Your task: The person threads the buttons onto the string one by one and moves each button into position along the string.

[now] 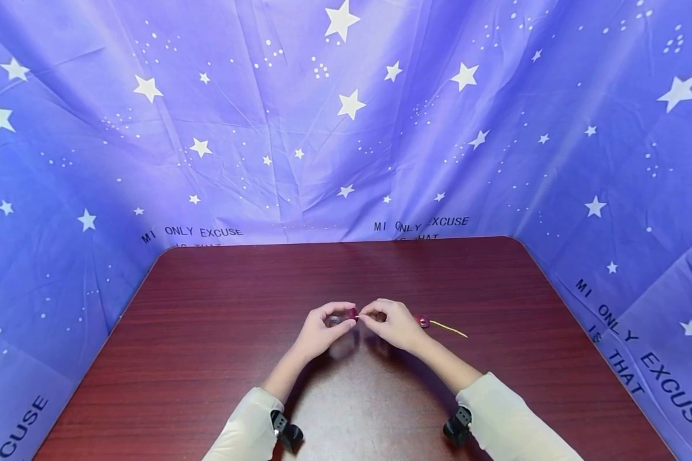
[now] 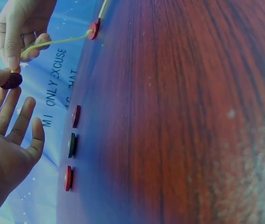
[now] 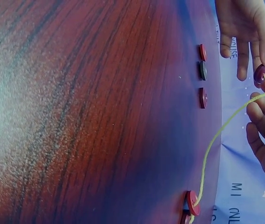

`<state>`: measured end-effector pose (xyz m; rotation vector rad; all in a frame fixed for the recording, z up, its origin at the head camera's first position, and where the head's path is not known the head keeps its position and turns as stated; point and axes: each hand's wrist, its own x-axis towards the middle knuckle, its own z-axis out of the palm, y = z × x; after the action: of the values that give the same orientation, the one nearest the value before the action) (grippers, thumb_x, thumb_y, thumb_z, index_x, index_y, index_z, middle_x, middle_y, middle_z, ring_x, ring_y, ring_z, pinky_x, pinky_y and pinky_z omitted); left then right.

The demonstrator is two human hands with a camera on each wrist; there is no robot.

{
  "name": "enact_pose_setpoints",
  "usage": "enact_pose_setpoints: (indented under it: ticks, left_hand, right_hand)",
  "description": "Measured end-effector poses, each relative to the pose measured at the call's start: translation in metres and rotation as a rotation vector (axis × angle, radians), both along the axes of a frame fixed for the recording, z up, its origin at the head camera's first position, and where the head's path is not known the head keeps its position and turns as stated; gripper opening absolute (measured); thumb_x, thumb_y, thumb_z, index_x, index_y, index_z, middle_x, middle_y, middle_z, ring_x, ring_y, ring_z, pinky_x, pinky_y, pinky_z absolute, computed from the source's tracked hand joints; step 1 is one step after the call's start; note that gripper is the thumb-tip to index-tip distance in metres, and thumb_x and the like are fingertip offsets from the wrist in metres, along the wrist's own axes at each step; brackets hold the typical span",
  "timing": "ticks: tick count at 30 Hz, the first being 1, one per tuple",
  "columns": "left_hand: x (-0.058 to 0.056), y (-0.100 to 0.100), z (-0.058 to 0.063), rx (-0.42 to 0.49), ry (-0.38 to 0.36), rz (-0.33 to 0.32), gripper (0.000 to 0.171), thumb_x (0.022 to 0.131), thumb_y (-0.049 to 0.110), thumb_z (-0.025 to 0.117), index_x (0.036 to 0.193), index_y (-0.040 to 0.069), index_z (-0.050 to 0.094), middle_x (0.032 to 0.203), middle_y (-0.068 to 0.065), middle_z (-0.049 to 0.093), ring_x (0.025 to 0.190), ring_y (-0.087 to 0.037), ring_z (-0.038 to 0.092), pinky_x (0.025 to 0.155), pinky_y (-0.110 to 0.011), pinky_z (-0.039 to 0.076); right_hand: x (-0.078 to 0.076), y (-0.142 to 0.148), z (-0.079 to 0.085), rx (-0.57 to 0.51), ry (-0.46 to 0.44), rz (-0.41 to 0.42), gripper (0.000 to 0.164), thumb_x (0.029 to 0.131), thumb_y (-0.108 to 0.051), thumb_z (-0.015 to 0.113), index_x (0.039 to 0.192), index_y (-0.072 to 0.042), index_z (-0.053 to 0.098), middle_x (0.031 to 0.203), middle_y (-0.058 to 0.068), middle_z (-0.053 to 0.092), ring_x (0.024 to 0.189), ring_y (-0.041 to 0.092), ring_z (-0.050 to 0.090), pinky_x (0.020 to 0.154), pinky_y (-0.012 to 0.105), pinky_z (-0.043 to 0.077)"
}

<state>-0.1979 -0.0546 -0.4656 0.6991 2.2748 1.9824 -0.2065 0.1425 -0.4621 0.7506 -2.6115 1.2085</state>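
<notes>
Cream sleeves [image 1: 243, 422] reach in nearest the head camera, at about 8 and 4 o'clock of the maroon button [image 3: 263, 73] pinched at mid-table. Left hand [image 1: 323, 330] grips that button narrowly between thumb and a fingertip, its other fingers spread; right hand [image 1: 396, 325] pinches the yellow cord [image 2: 58, 42] close to its end, right at the button's face. Whether the tip is fully through the hole, I cannot tell.

Done well, this threading would call for a short, stiff length of cord ahead of the pinch, pushed straight in rather than at a slant. Left fingertips are best placed on the rim, leaving the holes' far side free so the tip can be caught and drawn out. Pulling gently should avoid dragging the threaded red buttons [image 3: 193, 203], around 3 o'clock in the head view. In the left wrist view, 3 loose buttons [image 2: 72, 145] rest on the table [image 1: 207, 371], at 4 to 5 o'clock of the held button; elbow room there looks adequate.
</notes>
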Motion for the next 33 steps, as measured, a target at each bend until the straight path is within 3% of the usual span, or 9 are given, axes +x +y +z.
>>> enact_pose_setpoints:
  ticks: [14, 26, 33]
  left_hand:
    - [0.0006, -0.0004, 0.0016, -0.012, -0.001, 0.010, 0.030, 0.085, 0.000, 0.065, 0.113, -0.008, 0.060, 0.107, -0.025, 0.065, 0.085, -0.024, 0.063, 0.070, -0.018, 0.051]
    - [0.0011, -0.0005, 0.0023, -0.015, 0.015, 0.011, 0.031, 0.084, 0.000, 0.065, 0.113, -0.008, 0.060, 0.107, -0.025, 0.065, 0.085, -0.022, 0.063, 0.071, -0.026, 0.052]
    - [0.0013, 0.0000, 0.0030, -0.025, 0.011, 0.008, 0.032, 0.084, 0.001, 0.066, 0.114, -0.009, 0.060, 0.107, -0.024, 0.066, 0.086, -0.027, 0.063, 0.071, -0.026, 0.052]
  right_hand:
    - [-0.0001, 0.0006, 0.0015, 0.003, -0.003, 0.006, 0.006, 0.084, -0.016, 0.068, 0.088, -0.013, 0.072, 0.071, -0.007, 0.060, 0.063, -0.001, 0.049, 0.057, 0.017, 0.044]
    - [-0.0009, 0.0005, 0.0018, 0.009, -0.013, 0.013, 0.006, 0.084, -0.016, 0.068, 0.088, -0.014, 0.072, 0.072, -0.007, 0.060, 0.063, 0.000, 0.049, 0.057, 0.017, 0.044]
    - [-0.0007, 0.0002, 0.0025, 0.011, -0.010, 0.013, 0.006, 0.084, -0.015, 0.068, 0.088, -0.013, 0.072, 0.072, -0.007, 0.060, 0.063, 0.000, 0.049, 0.057, 0.017, 0.045]
